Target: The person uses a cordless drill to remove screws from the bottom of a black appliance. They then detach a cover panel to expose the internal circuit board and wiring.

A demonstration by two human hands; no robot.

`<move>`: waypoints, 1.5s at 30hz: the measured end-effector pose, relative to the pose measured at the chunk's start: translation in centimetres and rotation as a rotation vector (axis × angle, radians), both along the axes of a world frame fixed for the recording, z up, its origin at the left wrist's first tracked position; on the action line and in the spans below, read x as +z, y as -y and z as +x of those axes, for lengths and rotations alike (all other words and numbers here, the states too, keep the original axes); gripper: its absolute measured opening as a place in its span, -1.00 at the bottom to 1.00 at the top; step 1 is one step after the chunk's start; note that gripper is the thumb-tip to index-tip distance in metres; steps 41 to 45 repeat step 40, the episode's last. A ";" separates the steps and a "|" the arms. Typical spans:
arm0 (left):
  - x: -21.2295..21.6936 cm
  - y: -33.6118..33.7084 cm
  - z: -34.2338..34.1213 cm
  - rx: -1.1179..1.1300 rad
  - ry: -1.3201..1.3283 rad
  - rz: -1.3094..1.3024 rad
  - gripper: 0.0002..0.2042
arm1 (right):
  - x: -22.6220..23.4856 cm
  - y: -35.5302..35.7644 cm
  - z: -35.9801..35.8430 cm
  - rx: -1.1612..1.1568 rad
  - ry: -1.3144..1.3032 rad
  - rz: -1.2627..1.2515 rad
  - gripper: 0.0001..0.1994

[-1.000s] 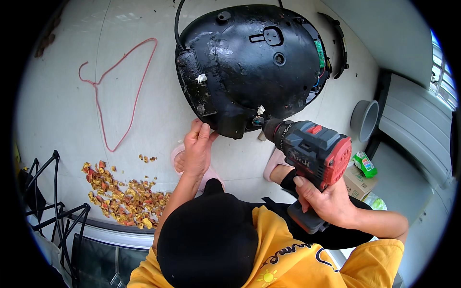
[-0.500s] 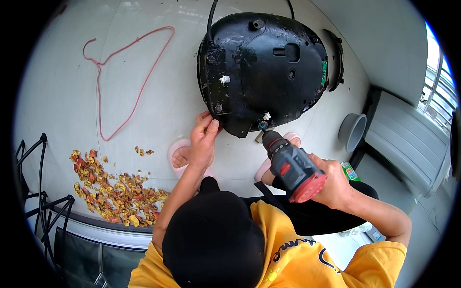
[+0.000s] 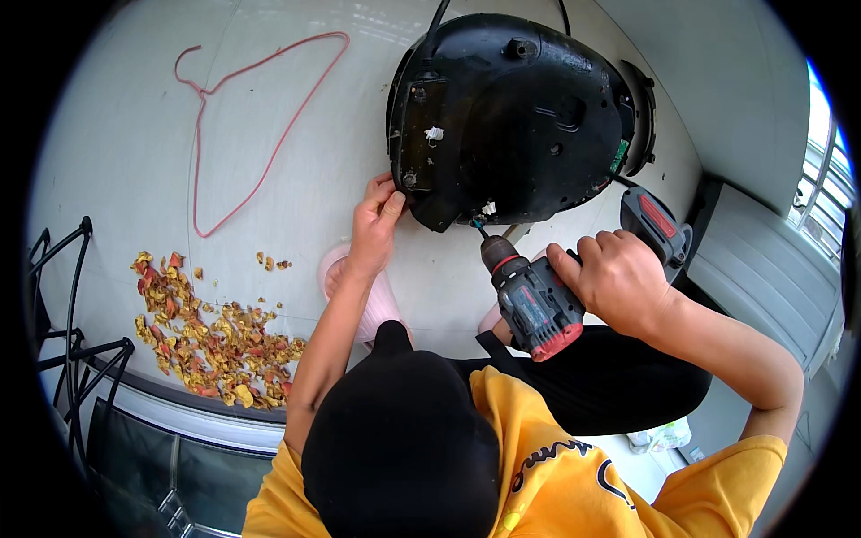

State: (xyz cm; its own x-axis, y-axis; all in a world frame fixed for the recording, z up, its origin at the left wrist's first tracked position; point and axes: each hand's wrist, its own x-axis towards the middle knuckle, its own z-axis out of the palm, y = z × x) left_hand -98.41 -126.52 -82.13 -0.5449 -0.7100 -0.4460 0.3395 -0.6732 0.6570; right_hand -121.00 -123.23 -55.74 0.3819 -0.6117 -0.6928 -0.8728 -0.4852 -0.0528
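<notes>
A rounded black appliance housing (image 3: 511,125) lies on the floor with its screw bosses and recesses facing up. White bits stick to its surface, and a strip of green circuit board (image 3: 619,156) shows at its right edge. My left hand (image 3: 377,220) pinches the housing's near left rim between thumb and fingers. A grey, black and red cordless drill (image 3: 538,300) is in my right hand (image 3: 619,273), fingers wrapped around its handle. The bit points at the near edge of the housing beside a white scrap; whether it sits in a screw cannot be made out.
A pink wire hanger (image 3: 269,166) and a scatter of dried yellow-red peel (image 3: 220,341) lie on the left of the floor. A black metal rack (image 3: 81,332) stands at far left. A curved black strip (image 3: 642,117) rests right of the housing. My pink-shod feet are close below.
My right hand has swung the drill's handle outward to the right, so its battery end now shows. My right elbow is farther out. My left hand keeps its hold on the rim.
</notes>
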 end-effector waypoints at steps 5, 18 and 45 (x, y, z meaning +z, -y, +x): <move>-0.4 0.4 0.0 -0.013 0.124 -0.038 -0.71 | -0.8 -1.1 1.2 -0.406 0.044 0.150 -0.63; 0.6 3.2 0.0 -0.012 0.358 -0.213 -0.75 | -2.2 -4.5 3.0 -0.671 0.110 0.043 -0.57; 10.4 -3.0 -4.8 -0.713 -0.089 0.794 -0.28 | -2.8 -4.3 2.6 -0.199 -0.067 -0.153 -0.70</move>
